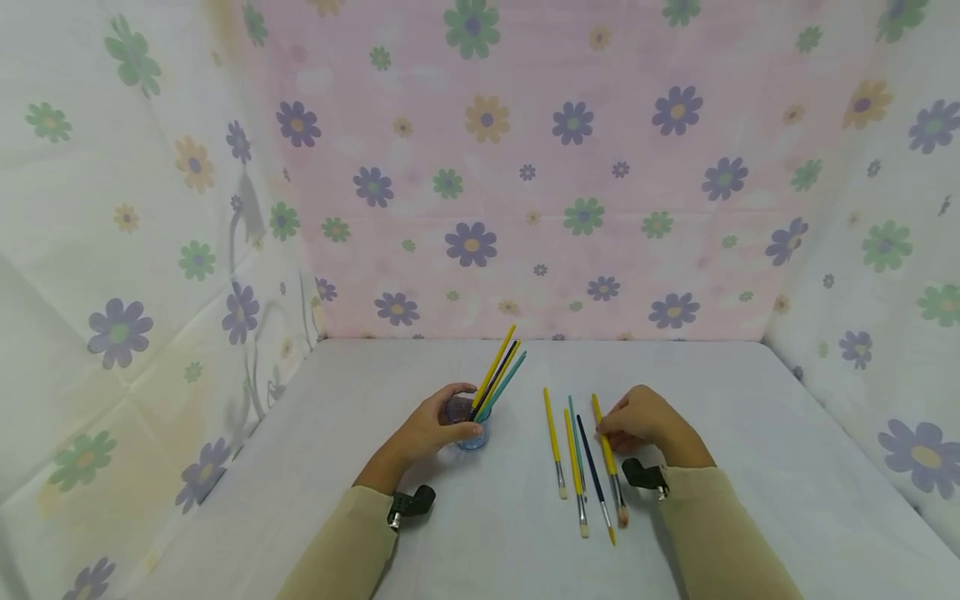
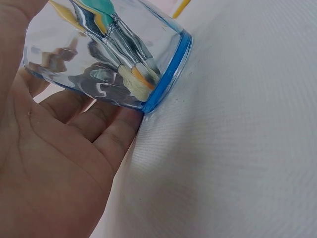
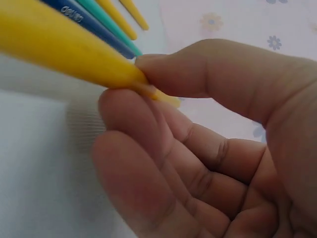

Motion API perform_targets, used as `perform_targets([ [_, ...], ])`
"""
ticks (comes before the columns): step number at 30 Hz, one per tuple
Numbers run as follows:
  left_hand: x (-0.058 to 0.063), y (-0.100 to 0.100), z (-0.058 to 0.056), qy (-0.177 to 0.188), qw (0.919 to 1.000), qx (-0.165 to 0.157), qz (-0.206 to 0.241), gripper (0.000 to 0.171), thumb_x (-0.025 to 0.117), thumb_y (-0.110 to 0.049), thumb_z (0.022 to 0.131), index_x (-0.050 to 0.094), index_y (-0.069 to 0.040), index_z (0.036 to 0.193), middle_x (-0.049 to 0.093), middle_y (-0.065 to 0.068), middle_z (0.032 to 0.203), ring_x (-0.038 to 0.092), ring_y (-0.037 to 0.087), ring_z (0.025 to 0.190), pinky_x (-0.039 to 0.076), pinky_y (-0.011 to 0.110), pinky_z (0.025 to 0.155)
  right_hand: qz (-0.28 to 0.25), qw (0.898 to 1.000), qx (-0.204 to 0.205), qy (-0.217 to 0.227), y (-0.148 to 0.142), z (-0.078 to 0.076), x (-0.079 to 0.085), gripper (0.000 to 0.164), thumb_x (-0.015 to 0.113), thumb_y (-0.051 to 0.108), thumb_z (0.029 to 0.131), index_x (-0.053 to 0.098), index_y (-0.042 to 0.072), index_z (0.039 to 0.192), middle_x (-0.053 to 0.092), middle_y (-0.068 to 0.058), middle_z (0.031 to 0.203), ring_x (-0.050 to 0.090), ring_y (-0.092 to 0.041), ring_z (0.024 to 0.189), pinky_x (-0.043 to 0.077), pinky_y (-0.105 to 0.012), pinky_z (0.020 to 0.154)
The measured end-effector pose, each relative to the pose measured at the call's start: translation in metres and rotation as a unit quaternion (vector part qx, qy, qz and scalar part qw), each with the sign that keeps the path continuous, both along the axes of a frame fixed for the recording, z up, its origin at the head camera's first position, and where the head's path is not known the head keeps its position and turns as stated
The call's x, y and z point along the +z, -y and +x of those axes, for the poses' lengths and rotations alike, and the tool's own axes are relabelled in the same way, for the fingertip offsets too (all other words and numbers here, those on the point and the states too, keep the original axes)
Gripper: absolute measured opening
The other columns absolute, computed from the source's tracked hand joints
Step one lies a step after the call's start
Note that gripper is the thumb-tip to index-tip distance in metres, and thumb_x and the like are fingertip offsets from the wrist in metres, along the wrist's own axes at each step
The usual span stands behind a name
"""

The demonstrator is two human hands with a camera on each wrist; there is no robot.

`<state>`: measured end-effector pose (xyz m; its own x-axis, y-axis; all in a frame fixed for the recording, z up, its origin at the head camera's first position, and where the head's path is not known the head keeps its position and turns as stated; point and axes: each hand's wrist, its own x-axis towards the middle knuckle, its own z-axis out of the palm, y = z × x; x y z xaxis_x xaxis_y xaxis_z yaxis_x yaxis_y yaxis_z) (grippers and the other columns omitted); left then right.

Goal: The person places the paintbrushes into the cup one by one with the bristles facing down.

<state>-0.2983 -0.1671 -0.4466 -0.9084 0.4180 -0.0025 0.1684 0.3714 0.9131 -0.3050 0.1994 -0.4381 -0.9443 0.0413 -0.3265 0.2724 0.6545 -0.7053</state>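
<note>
My left hand (image 1: 426,433) grips a clear glass cup (image 1: 474,440) with a blue base, fingers and thumb around its sides. Several paintbrushes (image 1: 498,375) with yellow, dark and teal handles lean in it, bristles down, as the left wrist view also shows. On the right, my right hand (image 1: 651,421) pinches a yellow paintbrush (image 3: 64,49) between thumb and fingertip, its bristle end pointing toward me. Just left of that brush lie a dark blue paintbrush (image 1: 592,467), a teal one (image 1: 572,417) and two more yellow ones, roughly side by side.
A white cloth (image 1: 360,375) covers the table. Flowered fabric (image 1: 525,275) hangs behind it, with pale flowered sides at left and right. Dark wrist cameras (image 1: 411,504) are strapped over both sleeves.
</note>
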Motion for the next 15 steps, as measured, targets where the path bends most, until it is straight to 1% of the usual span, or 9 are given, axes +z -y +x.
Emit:
perform_targets([
  [3,-0.010,0.001,-0.007,-0.003,1.0000,-0.001,-0.001,0.069,0.077,-0.036,0.080,0.041,-0.033,0.139,0.063,-0.001,0.120,0.060,0.016,0.109,0.043,0.046,0.099,-0.005,1.000,-0.011,-0.009,-0.002,0.000,0.002,0.037,0.081,0.026,0.073,0.065,0.002,0.096,0.069,-0.009,0.080,0.067,-0.020,0.067,0.056,-0.031,0.061],
  [5,-0.014,0.002,-0.009,-0.004,1.0000,0.000,0.002,0.067,0.077,-0.038,0.078,0.042,-0.037,0.136,0.063,-0.003,0.120,0.060,0.015,0.110,0.043,0.046,0.100,-0.014,1.000,-0.016,-0.017,-0.003,-0.001,0.004,0.036,0.080,0.026,0.075,0.065,0.002,0.097,0.069,-0.010,0.082,0.067,-0.020,0.068,0.056,-0.031,0.062],
  [10,-0.016,0.002,-0.010,-0.003,0.9999,0.001,0.011,0.064,0.078,-0.038,0.077,0.044,-0.041,0.132,0.064,-0.005,0.119,0.060,0.014,0.112,0.042,0.046,0.102,-0.050,0.998,-0.014,-0.032,-0.002,0.000,0.011,0.034,0.077,0.025,0.078,0.067,0.001,0.100,0.069,-0.011,0.085,0.067,-0.021,0.070,0.057,-0.032,0.064],
  [15,-0.016,0.003,-0.009,-0.006,0.9999,0.001,0.009,0.065,0.077,-0.039,0.078,0.043,-0.040,0.133,0.063,-0.005,0.120,0.059,0.014,0.113,0.042,0.047,0.102,-0.085,0.995,-0.011,-0.043,-0.001,-0.001,0.019,0.037,0.076,0.027,0.080,0.065,0.001,0.104,0.068,-0.012,0.090,0.068,-0.022,0.075,0.058,-0.033,0.068],
])
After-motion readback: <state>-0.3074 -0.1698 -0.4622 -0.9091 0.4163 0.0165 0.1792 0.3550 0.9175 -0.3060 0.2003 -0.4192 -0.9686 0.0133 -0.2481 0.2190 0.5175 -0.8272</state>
